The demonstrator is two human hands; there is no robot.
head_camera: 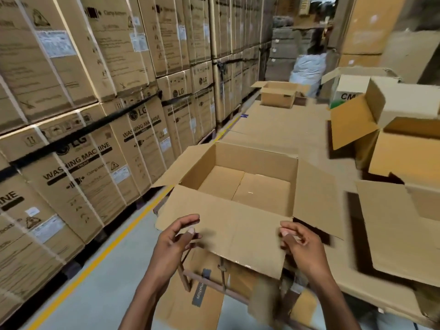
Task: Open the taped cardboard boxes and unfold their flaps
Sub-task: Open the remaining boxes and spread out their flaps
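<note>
Box (pixel 240 184) seen open on the surface (pixel 285 129), its near flap (pixel 228 229) lying crosswise toward the body, pinched at either end by left hand (pixel 177 239) and right hand (pixel 298 241), both equally near.

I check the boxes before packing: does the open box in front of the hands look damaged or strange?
Mostly fine. The open box is empty, its flaps spread. Only the near flap has a ragged, uneven front edge, between the left hand and right hand.
</note>
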